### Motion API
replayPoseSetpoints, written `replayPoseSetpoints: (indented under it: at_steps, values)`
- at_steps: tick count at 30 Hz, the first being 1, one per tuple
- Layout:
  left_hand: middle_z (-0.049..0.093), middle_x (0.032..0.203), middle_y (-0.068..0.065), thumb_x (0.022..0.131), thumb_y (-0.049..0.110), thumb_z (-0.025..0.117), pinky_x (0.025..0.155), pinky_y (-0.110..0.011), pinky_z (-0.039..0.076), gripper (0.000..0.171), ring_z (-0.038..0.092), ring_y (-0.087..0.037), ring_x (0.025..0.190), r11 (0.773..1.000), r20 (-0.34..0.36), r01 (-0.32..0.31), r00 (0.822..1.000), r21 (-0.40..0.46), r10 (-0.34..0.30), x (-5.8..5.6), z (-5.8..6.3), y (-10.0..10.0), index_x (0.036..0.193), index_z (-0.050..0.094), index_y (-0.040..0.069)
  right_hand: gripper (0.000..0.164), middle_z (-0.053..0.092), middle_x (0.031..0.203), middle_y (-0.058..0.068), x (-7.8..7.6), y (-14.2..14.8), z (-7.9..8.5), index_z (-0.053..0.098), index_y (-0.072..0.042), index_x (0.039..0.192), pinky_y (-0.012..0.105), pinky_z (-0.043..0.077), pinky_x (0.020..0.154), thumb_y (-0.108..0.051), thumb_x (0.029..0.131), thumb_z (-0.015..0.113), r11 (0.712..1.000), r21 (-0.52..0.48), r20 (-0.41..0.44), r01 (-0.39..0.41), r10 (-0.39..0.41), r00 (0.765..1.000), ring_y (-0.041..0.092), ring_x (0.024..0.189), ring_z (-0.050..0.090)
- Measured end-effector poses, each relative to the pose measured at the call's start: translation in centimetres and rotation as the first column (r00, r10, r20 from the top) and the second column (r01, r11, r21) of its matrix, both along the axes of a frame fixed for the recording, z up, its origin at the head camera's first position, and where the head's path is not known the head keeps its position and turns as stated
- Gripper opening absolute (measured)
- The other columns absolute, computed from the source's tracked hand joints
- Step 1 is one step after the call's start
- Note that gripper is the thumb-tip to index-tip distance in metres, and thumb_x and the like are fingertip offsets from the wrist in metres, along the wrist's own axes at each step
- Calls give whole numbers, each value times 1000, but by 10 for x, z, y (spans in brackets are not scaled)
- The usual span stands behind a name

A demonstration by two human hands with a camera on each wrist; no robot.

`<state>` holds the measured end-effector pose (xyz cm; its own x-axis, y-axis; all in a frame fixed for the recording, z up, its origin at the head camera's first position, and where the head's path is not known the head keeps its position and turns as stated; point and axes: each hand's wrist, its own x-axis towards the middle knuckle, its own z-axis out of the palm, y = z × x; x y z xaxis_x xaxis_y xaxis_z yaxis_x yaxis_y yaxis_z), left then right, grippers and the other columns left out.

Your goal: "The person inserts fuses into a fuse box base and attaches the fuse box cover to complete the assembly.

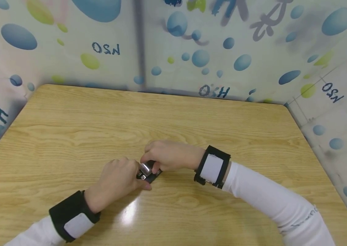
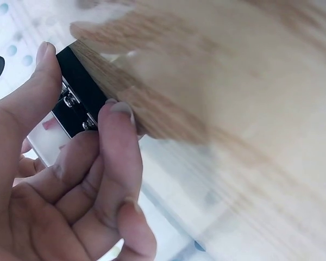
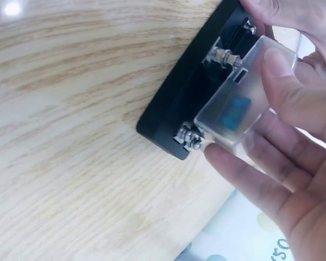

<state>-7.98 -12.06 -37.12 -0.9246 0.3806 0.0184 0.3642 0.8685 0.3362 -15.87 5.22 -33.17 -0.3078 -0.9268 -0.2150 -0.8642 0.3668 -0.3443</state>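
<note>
In the middle of the table is a small device with a black base (image 3: 171,103), metal screw terminals (image 3: 223,56) and a clear plastic cover (image 3: 249,89) over its top. Something blue-green shows through the cover. My left hand (image 1: 115,179) pinches the base at its left end, thumb on one side and fingers on the other. From the right, my right hand (image 1: 171,155) holds the clear cover between thumb and fingers. The base stays close to the tabletop; whether it touches cannot be told. Fingers hide part of the device in the head view.
A wood-grain table (image 1: 222,136) spreads around both hands. Printed sheets with blue and green dots (image 1: 200,58) stand behind it and along its sides. Each wrist wears a black band (image 1: 211,167) with a white patch.
</note>
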Motion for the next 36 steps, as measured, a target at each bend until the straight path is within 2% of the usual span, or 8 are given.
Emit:
replayPoseSetpoints:
  at_steps: [8, 26, 30, 36]
  values:
    - [44, 53, 6, 60, 51, 88, 40, -22, 29, 46, 35, -6, 47, 1000, 24, -23, 999, 5, 23, -1, 1, 0, 60, 58, 16, 24, 64, 92, 0, 4, -2, 3, 71, -14, 111, 21, 48, 80, -10, 88, 72, 998, 59, -58, -1, 5, 998, 10, 89, 56]
    - [44, 52, 6, 60, 53, 87, 39, -21, 28, 51, 35, -7, 46, 1000, 14, -30, 999, -5, 31, -1, 1, 0, 58, 52, 16, 31, 68, 97, -1, 4, -2, -6, 70, -15, 116, 25, 51, 87, -15, 85, 75, 1000, 22, -88, 0, 2, 996, 11, 95, 62]
    - [45, 52, 6, 60, 52, 88, 39, -22, 28, 51, 36, -7, 46, 999, 24, -35, 999, -6, 36, -1, 2, 0, 58, 52, 16, 30, 69, 100, -1, 4, -1, -7, 69, -15, 118, 26, 51, 89, -14, 88, 73, 1000, 20, -75, 9, -7, 997, 10, 96, 61]
    - [47, 53, 5, 61, 52, 87, 40, -23, 30, 50, 37, -7, 47, 999, 47, -45, 998, -13, 45, -1, 3, 2, 60, 54, 15, 31, 71, 107, -1, 3, 4, -11, 69, -15, 119, 22, 50, 90, -13, 88, 73, 997, -35, 31, 68, -67, 997, 10, 100, 62]
